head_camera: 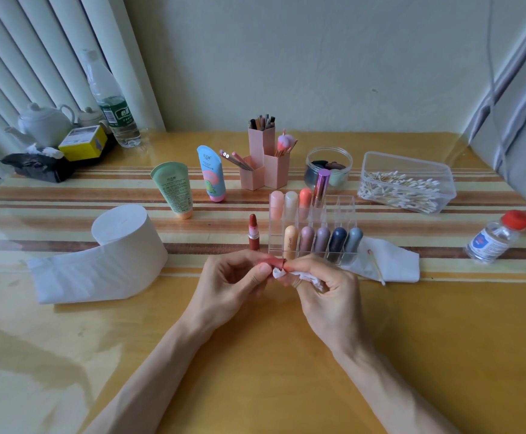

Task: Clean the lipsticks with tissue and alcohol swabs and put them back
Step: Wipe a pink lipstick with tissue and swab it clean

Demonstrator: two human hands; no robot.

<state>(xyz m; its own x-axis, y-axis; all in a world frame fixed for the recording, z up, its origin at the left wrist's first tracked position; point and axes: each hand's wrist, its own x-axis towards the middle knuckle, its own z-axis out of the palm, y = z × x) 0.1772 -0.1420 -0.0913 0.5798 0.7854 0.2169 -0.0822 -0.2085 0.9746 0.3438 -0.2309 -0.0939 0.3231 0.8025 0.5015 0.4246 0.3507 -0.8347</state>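
Note:
My left hand (233,281) pinches a reddish-brown lipstick cap (272,260) at the table's middle. My right hand (324,292) grips a crumpled piece of tissue (279,273) and presses it against the cap's end. The uncapped red lipstick (252,231) stands upright just behind my hands. A clear acrylic organizer (343,211) to its right holds several capped lipsticks in pastel and dark colours. A used cotton swab (376,266) lies on a flat tissue (393,261) beside the organizer.
A toilet paper roll (124,236) with a trailing sheet lies at the left. An alcohol bottle (496,236) with a red cap stands at the right. Behind are a swab box (407,183), a round jar (329,166), pink brush holders (263,161) and two tubes (174,189).

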